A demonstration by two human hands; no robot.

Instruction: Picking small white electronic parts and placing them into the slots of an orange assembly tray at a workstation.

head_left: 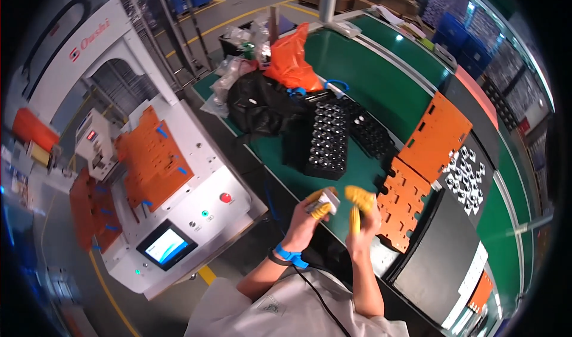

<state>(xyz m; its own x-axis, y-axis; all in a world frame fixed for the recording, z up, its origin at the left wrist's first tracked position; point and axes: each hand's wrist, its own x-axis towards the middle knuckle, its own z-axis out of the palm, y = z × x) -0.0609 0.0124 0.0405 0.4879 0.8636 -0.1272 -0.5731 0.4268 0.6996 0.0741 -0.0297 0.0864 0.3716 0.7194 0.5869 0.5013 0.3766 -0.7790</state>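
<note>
Yellow covers sit on the fingertips of both my hands. My left hand (305,222), with a blue wrist strap (291,255) at its wrist, is closed around a small pale grey, block-like part (329,202). To the right of it, my right hand (368,219) is raised with thumb and fingers apart and nothing visible between them. Beyond the hands, a black tray (325,169) stands on the green bench (286,176), filled with rows of shiny round pieces. Closest to my right hand lies an orange plate with cutouts (402,200).
A white machine (208,209) with a screen and orange fixture plates (156,164) stands left. On the bench are a black bag (256,108), an orange bag (292,60) and another black tray (369,131). Right are another orange plate (438,136) and several small white parts (466,179).
</note>
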